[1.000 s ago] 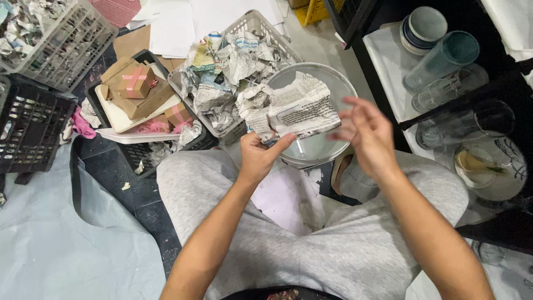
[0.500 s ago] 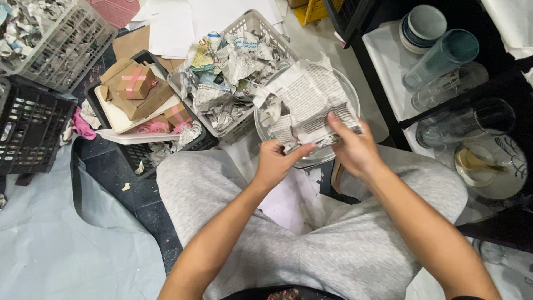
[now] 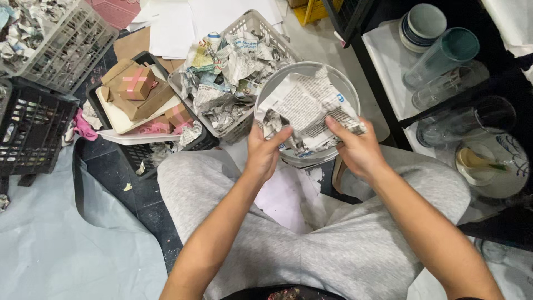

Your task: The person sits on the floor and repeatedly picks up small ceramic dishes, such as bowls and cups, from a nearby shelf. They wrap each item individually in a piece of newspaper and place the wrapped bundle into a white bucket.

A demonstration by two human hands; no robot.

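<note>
I sat cross-legged. My left hand (image 3: 265,153) and right hand (image 3: 358,149) each had fingers pinched on a newspaper (image 3: 307,108) edge, holding it spread over the bowl (image 3: 311,72), apparently to wrap it. Beyond, a basket (image 3: 252,25) kept crumpled paper.

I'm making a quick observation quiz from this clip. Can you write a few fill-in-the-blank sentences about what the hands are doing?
1. Both hands, left hand and right hand, grip a crumpled sheet of ____.
2. The sheet is held over a round, see-through ____.
3. The grey basket beside it is full of crumpled ____.
4. The small brown box is tied with a ____ ribbon.

Missing words: newspaper; bowl; newspaper; pink
</note>
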